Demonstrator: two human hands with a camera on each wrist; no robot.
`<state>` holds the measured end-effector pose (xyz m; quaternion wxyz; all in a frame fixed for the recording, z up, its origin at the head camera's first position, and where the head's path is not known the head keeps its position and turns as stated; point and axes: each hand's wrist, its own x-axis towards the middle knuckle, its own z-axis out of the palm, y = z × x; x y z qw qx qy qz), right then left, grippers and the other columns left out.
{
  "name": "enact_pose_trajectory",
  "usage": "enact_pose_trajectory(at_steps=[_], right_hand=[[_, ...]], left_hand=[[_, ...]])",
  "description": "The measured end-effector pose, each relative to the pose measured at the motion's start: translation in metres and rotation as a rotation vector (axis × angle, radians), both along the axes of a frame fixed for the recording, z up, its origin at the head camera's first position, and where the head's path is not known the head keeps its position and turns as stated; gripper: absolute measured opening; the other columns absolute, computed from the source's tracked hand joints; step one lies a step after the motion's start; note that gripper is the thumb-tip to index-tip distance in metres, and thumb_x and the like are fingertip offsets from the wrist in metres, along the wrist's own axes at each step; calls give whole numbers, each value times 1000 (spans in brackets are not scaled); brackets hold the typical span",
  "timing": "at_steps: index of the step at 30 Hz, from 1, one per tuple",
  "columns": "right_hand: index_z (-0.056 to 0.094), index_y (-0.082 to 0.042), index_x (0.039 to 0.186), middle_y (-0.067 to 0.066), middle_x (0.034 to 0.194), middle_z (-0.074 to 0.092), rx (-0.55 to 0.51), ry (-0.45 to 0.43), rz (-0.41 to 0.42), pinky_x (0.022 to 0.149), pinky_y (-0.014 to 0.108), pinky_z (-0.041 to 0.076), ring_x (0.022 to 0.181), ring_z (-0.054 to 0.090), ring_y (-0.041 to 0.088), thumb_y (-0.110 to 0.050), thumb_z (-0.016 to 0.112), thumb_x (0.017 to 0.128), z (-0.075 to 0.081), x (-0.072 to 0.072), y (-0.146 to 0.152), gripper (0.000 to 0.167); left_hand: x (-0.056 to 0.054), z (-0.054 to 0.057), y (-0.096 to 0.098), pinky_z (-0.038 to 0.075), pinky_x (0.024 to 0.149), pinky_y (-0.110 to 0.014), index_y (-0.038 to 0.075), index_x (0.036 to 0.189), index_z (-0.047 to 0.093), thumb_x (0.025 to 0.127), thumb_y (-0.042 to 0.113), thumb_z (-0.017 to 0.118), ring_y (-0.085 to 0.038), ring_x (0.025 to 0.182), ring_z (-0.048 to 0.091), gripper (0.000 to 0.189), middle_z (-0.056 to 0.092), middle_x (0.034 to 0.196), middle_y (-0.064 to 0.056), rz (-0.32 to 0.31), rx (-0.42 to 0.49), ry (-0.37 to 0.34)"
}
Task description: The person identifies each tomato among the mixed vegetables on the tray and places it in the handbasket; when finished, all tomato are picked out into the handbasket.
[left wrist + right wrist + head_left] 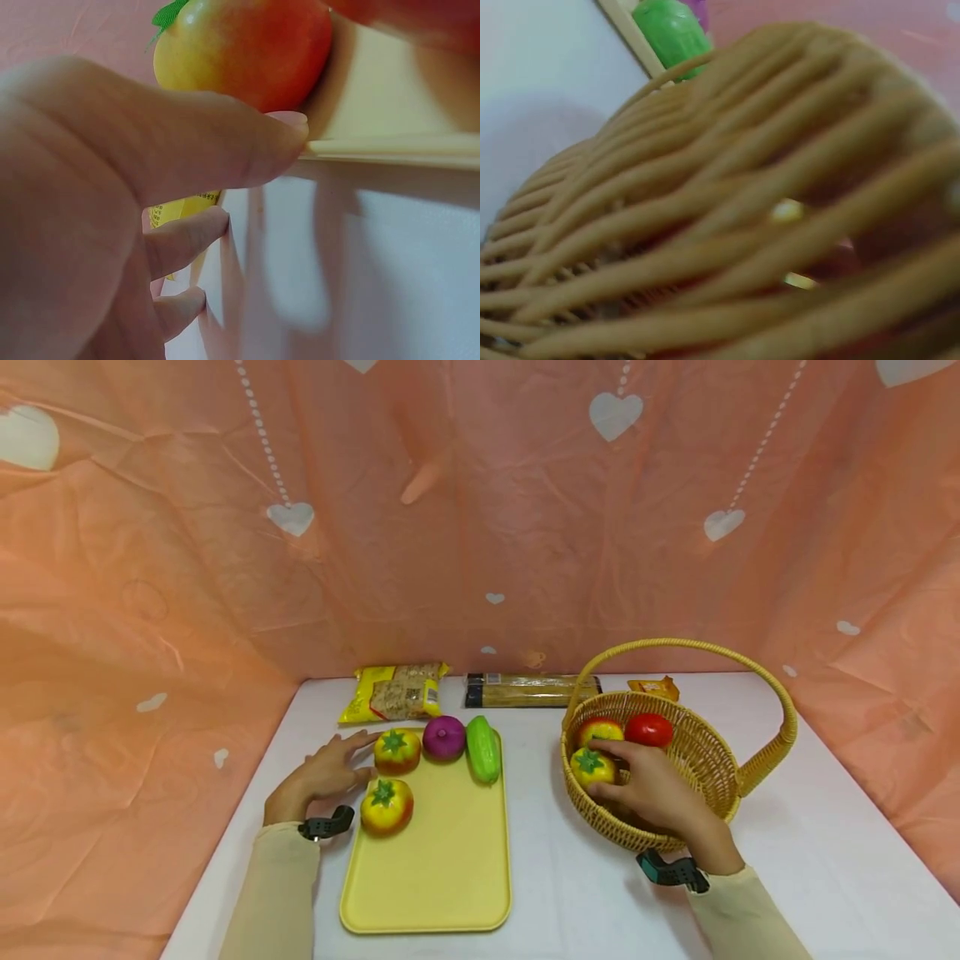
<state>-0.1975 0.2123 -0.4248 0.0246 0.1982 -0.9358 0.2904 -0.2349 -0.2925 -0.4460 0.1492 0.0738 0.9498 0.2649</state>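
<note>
My left hand (330, 770) lies at the left edge of the yellow tray (442, 893), its thumb at the rim and its fingers spread. Just right of it sits a yellow-red tomato (397, 752) with a green leafy top; a second such tomato (386, 807) is nearer me. Over on the right, my right hand (656, 783) reaches into the wicker basket (720, 752), thumb and forefinger around a yellow-red tomato (592, 768). Behind that are another yellow-red tomato (600, 732) and a red tomato (649, 729). Basket weave (727, 180) hides that hand in the right wrist view.
A purple onion (444, 738) and a green cucumber-like vegetable (483, 750) lie at the tray's far end. Along the back are a yellow bag (396, 692), a long clear-wrapped pack (528, 690) and a small orange packet (654, 687). The basket's tall handle (768, 760) arches overhead.
</note>
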Motion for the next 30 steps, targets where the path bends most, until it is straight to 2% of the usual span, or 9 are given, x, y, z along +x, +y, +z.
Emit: enact_pose_trajectory(at_steps=[6, 8, 10, 12, 16, 20, 23, 25, 30], right_hand=[[71, -10, 145, 18, 135, 77, -22, 14, -52, 100, 58, 62, 119, 74, 36, -34, 94, 88, 4, 4, 1, 67], [70, -8, 146, 18, 139, 75, -66, 16, -59, 103, 60, 61, 125, 73, 40, -34, 93, 89, 8, 7, 3, 67], [69, -6, 147, 17, 142, 74, -142, 6, -33, 105, 57, 61, 128, 73, 40, -32, 92, 91, 12, 9, 4, 66], [68, -5, 148, 17, 147, 72, -263, -34, 24, 107, 47, 61, 133, 71, 37, -26, 89, 94, 16, 11, 5, 62], [64, -1, 151, 23, 153, 65, -536, -133, 195, 112, 29, 57, 139, 68, 22, -7, 81, 99, 23, 13, 1, 55], [59, 6, 153, 23, 155, 64, -729, -213, 355, 113, 29, 56, 142, 66, 15, 1, 75, 101, 25, 12, -13, 55], [59, 5, 153, 18, 153, 66, -771, -244, 418, 113, 30, 56, 141, 66, 17, -9, 78, 102, 25, 10, -31, 56], [62, 2, 152, 19, 153, 66, -759, -268, 434, 114, 29, 56, 141, 67, 18, -16, 81, 101, 23, 10, -47, 58], [66, -6, 151, 12, 153, 68, -653, -338, 470, 119, 30, 51, 144, 64, 27, -23, 86, 97, 14, 6, -95, 60]], left_hand=[[0, -1, -1, 4, 112, -98, 15, 167, 47, 101, 27, 73, -68, 161, 11, 72, 32, 174, -31, 3, 12, 3], [0, -1, -1, 4, 113, -97, 15, 167, 47, 101, 27, 73, -67, 161, 11, 72, 32, 175, -31, 6, 15, 1], [0, 0, 0, 4, 113, -97, 15, 167, 47, 101, 27, 73, -68, 161, 11, 72, 32, 174, -31, 7, 14, -1], [0, 1, 0, 4, 113, -97, 16, 167, 47, 101, 27, 73, -67, 161, 10, 72, 32, 175, -31, 11, 13, -4], [1, 2, 1, 3, 113, -97, 15, 167, 46, 101, 27, 73, -67, 161, 10, 72, 31, 175, -30, 13, 15, -6], [2, 3, 2, 4, 113, -97, 14, 167, 47, 101, 27, 74, -68, 161, 10, 73, 32, 175, -31, 13, 16, -5], [2, 3, 2, 5, 113, -97, 15, 167, 47, 101, 28, 74, -68, 160, 11, 73, 32, 174, -31, 12, 13, -5], [2, 3, 2, 5, 112, -97, 15, 167, 47, 101, 28, 74, -68, 160, 11, 73, 33, 174, -31, 10, 11, -3], [1, 2, 1, 5, 112, -97, 14, 167, 47, 101, 27, 74, -68, 160, 10, 73, 33, 175, -30, 6, 15, 0]])
